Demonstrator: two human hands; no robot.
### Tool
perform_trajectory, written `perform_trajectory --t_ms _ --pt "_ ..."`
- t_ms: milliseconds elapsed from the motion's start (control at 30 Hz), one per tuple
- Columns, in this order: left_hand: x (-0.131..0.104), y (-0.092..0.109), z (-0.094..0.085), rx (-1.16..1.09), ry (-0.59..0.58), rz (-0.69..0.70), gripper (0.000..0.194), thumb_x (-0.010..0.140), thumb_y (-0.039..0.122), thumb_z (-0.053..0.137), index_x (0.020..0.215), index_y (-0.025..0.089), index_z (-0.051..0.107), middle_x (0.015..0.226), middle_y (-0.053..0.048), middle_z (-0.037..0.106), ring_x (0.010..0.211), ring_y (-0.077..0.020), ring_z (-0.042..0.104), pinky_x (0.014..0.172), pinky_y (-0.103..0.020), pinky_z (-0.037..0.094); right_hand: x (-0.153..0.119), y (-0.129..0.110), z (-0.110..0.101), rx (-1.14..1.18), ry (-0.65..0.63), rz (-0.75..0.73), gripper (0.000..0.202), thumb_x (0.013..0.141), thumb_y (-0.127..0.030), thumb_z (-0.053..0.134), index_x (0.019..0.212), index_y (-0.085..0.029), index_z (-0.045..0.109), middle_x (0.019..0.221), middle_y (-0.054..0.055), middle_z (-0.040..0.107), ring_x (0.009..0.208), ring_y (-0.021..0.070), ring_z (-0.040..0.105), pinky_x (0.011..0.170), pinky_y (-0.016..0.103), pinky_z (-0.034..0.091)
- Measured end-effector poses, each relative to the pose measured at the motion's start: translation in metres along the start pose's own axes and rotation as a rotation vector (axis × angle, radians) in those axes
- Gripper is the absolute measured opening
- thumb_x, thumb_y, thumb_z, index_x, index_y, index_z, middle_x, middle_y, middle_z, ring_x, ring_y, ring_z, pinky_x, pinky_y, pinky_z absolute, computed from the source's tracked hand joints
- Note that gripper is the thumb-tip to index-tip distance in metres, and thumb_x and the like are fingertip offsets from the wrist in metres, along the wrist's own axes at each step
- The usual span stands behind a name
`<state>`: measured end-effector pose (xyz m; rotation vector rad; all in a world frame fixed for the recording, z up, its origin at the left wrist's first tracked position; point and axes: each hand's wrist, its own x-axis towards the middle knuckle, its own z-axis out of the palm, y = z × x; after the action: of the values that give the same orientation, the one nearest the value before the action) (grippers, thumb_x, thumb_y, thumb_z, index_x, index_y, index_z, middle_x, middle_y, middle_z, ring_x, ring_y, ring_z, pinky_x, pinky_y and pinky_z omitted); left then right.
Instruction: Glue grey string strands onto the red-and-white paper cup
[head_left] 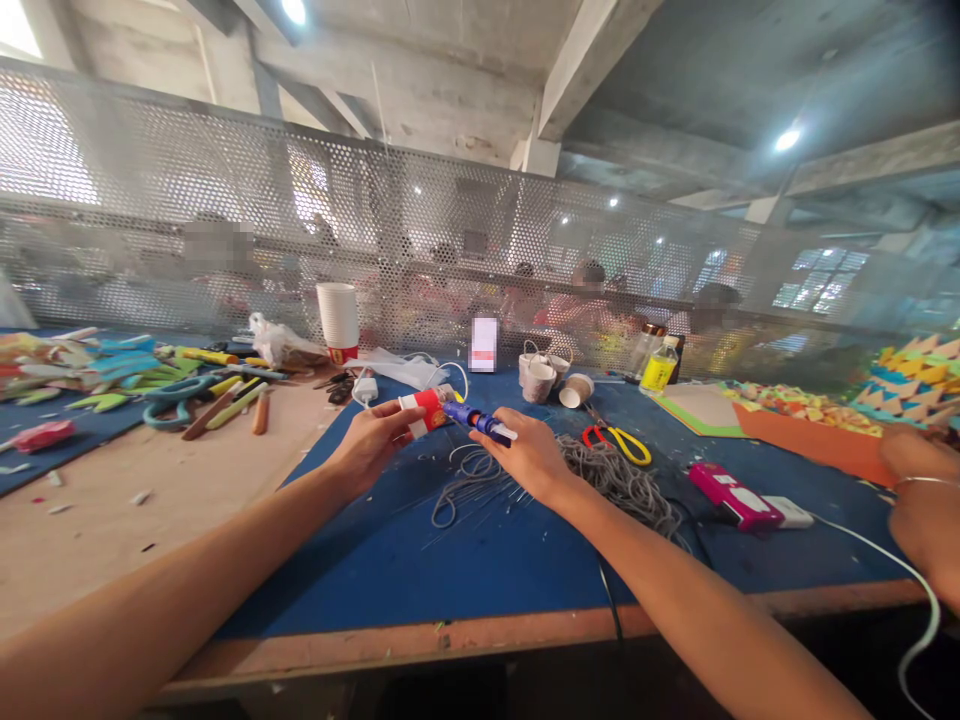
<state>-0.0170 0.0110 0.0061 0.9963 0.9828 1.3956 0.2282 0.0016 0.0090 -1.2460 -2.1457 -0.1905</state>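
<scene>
Near the middle of the blue table, my left hand (373,440) is closed on a small red and white paper cup (429,409), held tilted. My right hand (531,452) grips a blue glue gun (474,418) with a white stick at its rear; its front end is at the cup, though whether they touch is unclear. Below and right of my hands lies a tangle of grey cord (615,480). Scissors with red and yellow handles (628,444) rest beside the cord. Several small cups with cord handles (537,378) stand behind it.
A stack of white cups (338,318) stands at the back left. Tools and coloured scraps lie left, with teal-handled scissors (176,402). A yellow bottle (659,366), a magenta box (735,496) and an orange tray (817,440) are right. Another person's hand (926,500) is at the right edge.
</scene>
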Motion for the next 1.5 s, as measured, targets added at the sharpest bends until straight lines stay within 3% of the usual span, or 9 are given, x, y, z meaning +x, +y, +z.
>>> perform_trajectory --t_ms 733,1333,1500 --pt "-0.004 0.005 0.002 -0.001 0.006 0.009 0.026 0.062 0.031 0.096 0.077 0.019 0.078 0.079 -0.003 0.077 0.071 -0.0154 0.066 0.063 -0.024 0.049 -0.001 0.000 -0.001 -0.025 -0.012 -0.003 0.025 0.099 -0.048 0.069 0.096 -0.023 0.065 0.092 0.003 0.078 0.082 0.0204 0.073 0.064 0.028 0.035" --pt "0.004 -0.001 -0.008 0.015 -0.021 0.024 0.031 0.067 0.034 0.093 0.090 0.019 0.081 0.090 -0.007 0.079 0.077 -0.0167 0.068 0.068 -0.025 0.049 -0.001 -0.001 -0.002 -0.038 -0.038 0.009 0.022 0.100 -0.045 0.069 0.097 -0.024 0.064 0.093 0.002 0.078 0.082 0.0209 0.073 0.063 0.029 0.034" --pt "0.007 -0.002 -0.010 0.001 -0.018 0.020 0.035 0.061 0.031 0.095 0.089 0.017 0.080 0.090 -0.006 0.079 0.076 -0.0164 0.067 0.070 -0.027 0.050 -0.002 -0.002 -0.004 -0.040 -0.054 0.019 0.022 0.100 -0.045 0.068 0.097 -0.024 0.064 0.093 0.003 0.078 0.083 0.0209 0.073 0.063 0.028 0.033"
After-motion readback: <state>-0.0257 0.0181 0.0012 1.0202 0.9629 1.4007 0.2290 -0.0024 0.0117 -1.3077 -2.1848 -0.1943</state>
